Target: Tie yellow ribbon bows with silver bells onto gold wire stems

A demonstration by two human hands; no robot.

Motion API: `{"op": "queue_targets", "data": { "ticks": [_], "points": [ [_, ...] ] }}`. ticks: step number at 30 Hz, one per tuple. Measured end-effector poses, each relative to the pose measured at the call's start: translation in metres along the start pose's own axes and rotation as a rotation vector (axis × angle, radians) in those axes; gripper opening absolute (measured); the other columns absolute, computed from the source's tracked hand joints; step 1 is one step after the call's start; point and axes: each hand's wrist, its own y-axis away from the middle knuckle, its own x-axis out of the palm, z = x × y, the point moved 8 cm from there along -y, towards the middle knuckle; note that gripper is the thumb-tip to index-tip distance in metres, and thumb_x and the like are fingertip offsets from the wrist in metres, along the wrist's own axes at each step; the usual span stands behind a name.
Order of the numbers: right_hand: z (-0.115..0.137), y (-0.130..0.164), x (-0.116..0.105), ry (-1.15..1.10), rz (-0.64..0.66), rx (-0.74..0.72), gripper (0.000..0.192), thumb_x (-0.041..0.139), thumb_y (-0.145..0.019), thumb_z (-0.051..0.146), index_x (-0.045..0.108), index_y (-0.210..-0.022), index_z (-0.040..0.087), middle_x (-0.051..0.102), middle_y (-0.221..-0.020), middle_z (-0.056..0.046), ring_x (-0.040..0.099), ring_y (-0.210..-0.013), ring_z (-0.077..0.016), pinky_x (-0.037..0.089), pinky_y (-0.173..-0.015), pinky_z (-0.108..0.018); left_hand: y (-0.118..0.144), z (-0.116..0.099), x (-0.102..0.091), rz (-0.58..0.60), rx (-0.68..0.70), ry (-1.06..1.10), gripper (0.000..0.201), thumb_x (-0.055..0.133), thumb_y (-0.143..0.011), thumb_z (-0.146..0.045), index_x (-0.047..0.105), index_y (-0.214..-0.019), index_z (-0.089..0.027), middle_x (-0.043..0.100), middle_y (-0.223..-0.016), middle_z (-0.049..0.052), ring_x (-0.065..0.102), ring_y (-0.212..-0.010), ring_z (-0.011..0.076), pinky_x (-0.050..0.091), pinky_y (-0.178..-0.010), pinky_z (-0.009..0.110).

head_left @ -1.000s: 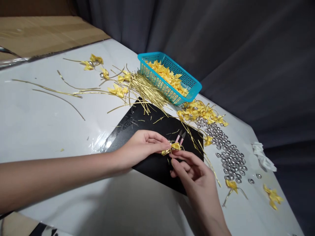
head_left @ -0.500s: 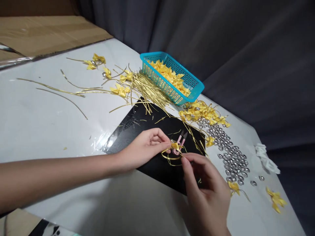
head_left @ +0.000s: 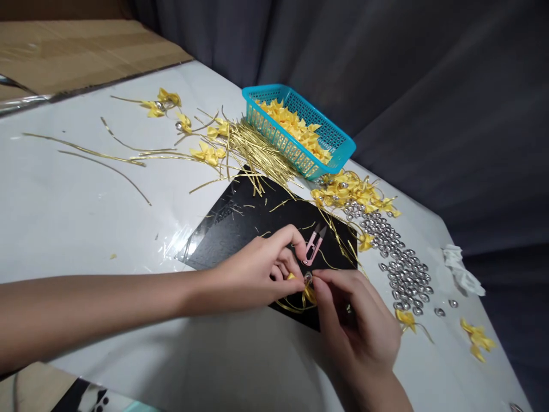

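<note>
Over the black mat [head_left: 223, 229], both hands meet at a yellow ribbon bow [head_left: 309, 295] with gold cord looping below it. My left hand [head_left: 270, 274] is closed, with thumb and fingers pinching the bow from the left. A silver bead [head_left: 307, 277] shows at the bow's top, between the two hands. My right hand [head_left: 362, 317] pinches at the bow's right side, touching the bead with thumb and forefinger; its other fingers are curled. Just beyond the fingers lie pink-handled thread snips [head_left: 315, 245]. The fingers partly hide the bow.
A turquoise basket [head_left: 343, 155] of yellow bows stands at the back. Gold cord pieces [head_left: 259, 151] are heaped beside it. Silver beads [head_left: 407, 274] spread along the right, below a pile of corded bows [head_left: 354, 189]. A crumpled white cloth [head_left: 463, 272] lies near the right edge.
Both hands have come closer together, and the bow has moved slightly nearer to me. My right fingers have shifted from the cord to the bead. The snips are now uncovered.
</note>
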Motion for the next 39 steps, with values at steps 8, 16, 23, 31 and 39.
{"op": "queue_targets", "data": {
  "ticks": [8, 16, 23, 31, 39],
  "points": [
    [-0.016, 0.001, 0.007, -0.149, 0.060, 0.174, 0.007, 0.054, -0.086, 0.015, 0.061, -0.087, 0.017, 0.055, -0.072, -0.001, 0.047, -0.053, -0.0071, 0.037, -0.045, -0.018, 0.001, -0.005, 0.008, 0.122, 0.019, -0.077, 0.020, 0.057, -0.075, -0.014, 0.039, -0.081, -0.020, 0.060, -0.069, -0.004, 0.053, -0.058, 0.0066, 0.042, -0.055, 0.016],
    [-0.022, 0.000, -0.004, -0.093, -0.038, 0.219, 0.005, 0.056, -0.085, 0.016, 0.061, -0.084, 0.016, 0.055, -0.070, -0.001, 0.046, -0.052, -0.0075, 0.037, -0.045, -0.018, -0.004, 0.005, -0.007, -0.070, -0.066, 0.193, 0.028, 0.064, -0.070, -0.015, 0.037, -0.073, -0.019, 0.060, -0.071, -0.003, 0.057, -0.059, 0.0063, 0.042, -0.054, 0.016],
    [-0.006, -0.002, -0.009, -0.060, -0.078, 0.122, 0.010, 0.052, -0.086, 0.011, 0.060, -0.087, 0.017, 0.056, -0.073, -0.002, 0.047, -0.054, -0.0091, 0.035, -0.044, -0.020, -0.006, 0.007, -0.019, -0.211, -0.113, 0.271, 0.029, 0.063, -0.068, -0.009, 0.036, -0.067, -0.018, 0.060, -0.065, -0.003, 0.059, -0.059, 0.0072, 0.043, -0.058, 0.018],
    [0.004, 0.005, 0.014, -0.125, 0.077, 0.005, 0.017, 0.050, -0.085, 0.005, 0.057, -0.093, 0.018, 0.058, -0.078, -0.002, 0.056, -0.067, -0.0097, 0.046, -0.058, -0.019, -0.002, 0.005, -0.021, -0.266, -0.066, 0.266, 0.029, 0.061, -0.072, -0.011, 0.034, -0.063, -0.018, 0.059, -0.068, -0.003, 0.057, -0.065, 0.0071, 0.041, -0.060, 0.018],
    [0.002, 0.008, 0.027, -0.091, 0.151, -0.057, 0.021, 0.047, -0.086, 0.002, 0.054, -0.100, 0.017, 0.058, -0.083, -0.004, 0.059, -0.076, -0.0093, 0.046, -0.062, -0.016, -0.002, 0.010, -0.022, -0.287, -0.102, 0.337, 0.033, 0.061, -0.072, -0.009, 0.032, -0.060, -0.017, 0.061, -0.066, -0.002, 0.057, -0.065, 0.0076, 0.041, -0.060, 0.019]
  ]
}}
